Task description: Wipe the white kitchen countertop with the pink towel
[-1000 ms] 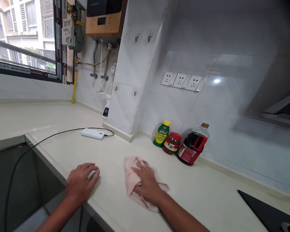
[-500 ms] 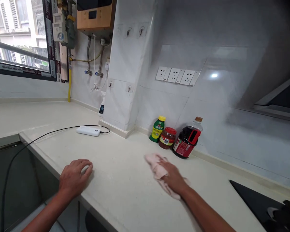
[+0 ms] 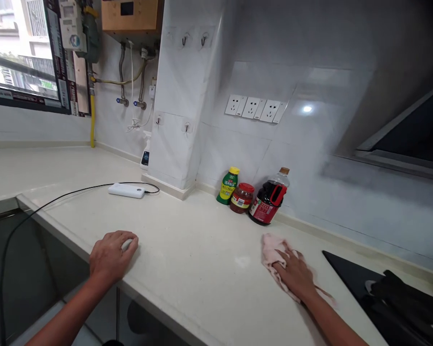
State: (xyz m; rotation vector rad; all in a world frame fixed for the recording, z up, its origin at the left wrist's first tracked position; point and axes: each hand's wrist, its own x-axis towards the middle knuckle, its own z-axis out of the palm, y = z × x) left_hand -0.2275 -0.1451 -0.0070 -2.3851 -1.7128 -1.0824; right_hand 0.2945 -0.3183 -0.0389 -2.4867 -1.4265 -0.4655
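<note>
My right hand (image 3: 296,275) presses a pale pink cloth (image 3: 274,250) against the light countertop (image 3: 209,259), its fingers spread over the bunched fabric. Part of the cloth is hidden under the palm and wrist. By the counter's front edge, my left hand (image 3: 111,252) rests on the surface with fingers bent and thumb apart. A pale patch shows between thumb and forefinger; it looks like the counter. Beyond the cloth, against the wall, stand a dark sauce bottle (image 3: 267,202) with a red handle, a red-lidded jar (image 3: 242,198) and a green bottle (image 3: 228,186) with a yellow cap.
A white power bank (image 3: 126,191) with a black cable (image 3: 75,191) lies at left. A spray bottle (image 3: 145,153) stands behind the wall column (image 3: 182,96). To the right is a black cooktop (image 3: 350,278) with a black object (image 3: 411,302) on it. Sockets (image 3: 252,108) line the wall.
My right hand has slid the cloth rightward along the counter, from in front of the jars toward the cooktop. My left hand stays in place. The view has turned slightly right.
</note>
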